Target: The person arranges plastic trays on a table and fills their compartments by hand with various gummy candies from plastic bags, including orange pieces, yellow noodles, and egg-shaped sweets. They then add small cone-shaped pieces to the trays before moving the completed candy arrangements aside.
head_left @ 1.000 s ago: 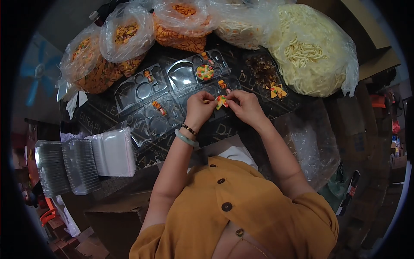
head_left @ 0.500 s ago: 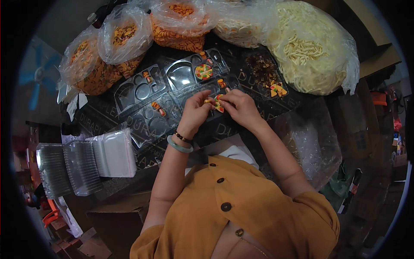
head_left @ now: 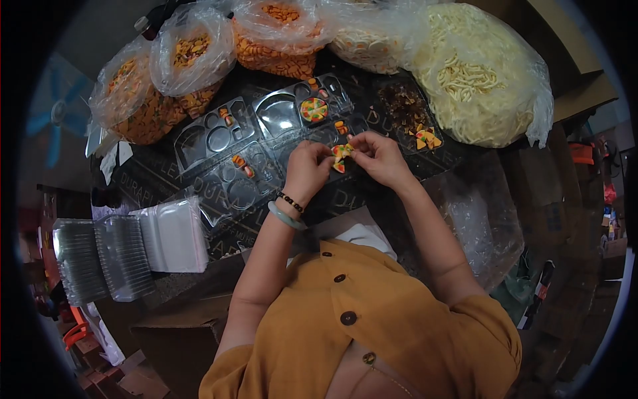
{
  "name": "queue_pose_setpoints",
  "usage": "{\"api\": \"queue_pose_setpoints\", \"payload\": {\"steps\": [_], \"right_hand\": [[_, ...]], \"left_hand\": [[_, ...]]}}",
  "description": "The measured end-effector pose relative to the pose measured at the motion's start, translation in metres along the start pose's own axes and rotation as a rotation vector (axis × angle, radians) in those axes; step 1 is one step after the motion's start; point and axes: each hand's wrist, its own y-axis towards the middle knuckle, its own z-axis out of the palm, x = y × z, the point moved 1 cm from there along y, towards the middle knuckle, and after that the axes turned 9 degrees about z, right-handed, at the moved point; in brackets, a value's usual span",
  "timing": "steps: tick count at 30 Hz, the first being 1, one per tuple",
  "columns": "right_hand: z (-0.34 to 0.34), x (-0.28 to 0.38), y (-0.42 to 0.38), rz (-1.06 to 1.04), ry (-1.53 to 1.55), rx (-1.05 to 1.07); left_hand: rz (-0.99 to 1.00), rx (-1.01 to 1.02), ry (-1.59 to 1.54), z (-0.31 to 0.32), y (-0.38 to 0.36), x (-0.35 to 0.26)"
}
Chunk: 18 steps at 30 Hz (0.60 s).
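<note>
Small colourful wedge pieces [head_left: 341, 157], red, yellow and green, sit between my two hands over the lower right clear tray. My left hand [head_left: 310, 171] is closed at their left side, thumb and fingertips on the pieces. At their right side my right hand [head_left: 381, 160] pinches them with thumb and forefinger. Just above lies a small orange piece [head_left: 341, 127] in the tray. A round of similar wedges [head_left: 314, 110] fills a round hollow of the clear tray [head_left: 277, 116] behind. Another clear tray [head_left: 214, 136] with small orange pieces stands to the left.
Open bags of orange pieces [head_left: 276, 56] and a large bag of pale curled pieces [head_left: 468, 83] line the back. Loose wedges [head_left: 428, 138] lie right of my hands. Stacked clear lids [head_left: 123, 256] and plastic sleeves [head_left: 174, 236] are at the left.
My right hand has moved slightly right, and my left hand has turned a little. More of the wedge pieces between them now shows.
</note>
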Motion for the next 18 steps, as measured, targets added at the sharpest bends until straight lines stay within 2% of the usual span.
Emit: {"api": "queue_pose_setpoints", "payload": {"steps": [2, 3, 5, 8, 11, 13, 15, 18], "right_hand": [[-0.001, 0.0, -0.005, -0.025, -0.192, -0.028], [-0.001, -0.001, -0.007, -0.022, -0.192, -0.031], [0.001, 0.001, -0.012, -0.324, -0.551, -0.148], [-0.001, 0.008, -0.016, -0.381, -0.663, -0.245], [0.001, 0.002, -0.014, -0.448, -0.723, -0.248], [0.004, 0.004, -0.016, -0.418, -0.771, -0.275], [0.008, 0.005, -0.015, -0.396, -0.816, -0.296], [0.012, 0.005, -0.017, -0.473, -0.817, -0.302]], "left_hand": [[-0.015, -0.001, 0.005, 0.002, 0.003, 0.002], [-0.018, 0.01, -0.007, 0.002, 0.004, 0.003], [-0.021, 0.022, -0.018, 0.001, 0.004, 0.005], [-0.068, 0.035, -0.098, 0.001, 0.004, 0.007], [-0.065, 0.083, -0.079, 0.001, 0.001, 0.002], [0.013, 0.06, -0.01, 0.002, 0.002, 0.003], [0.009, 0.056, -0.006, 0.003, 0.003, 0.003], [-0.031, 0.035, -0.025, 0.003, 0.004, 0.001]]}}
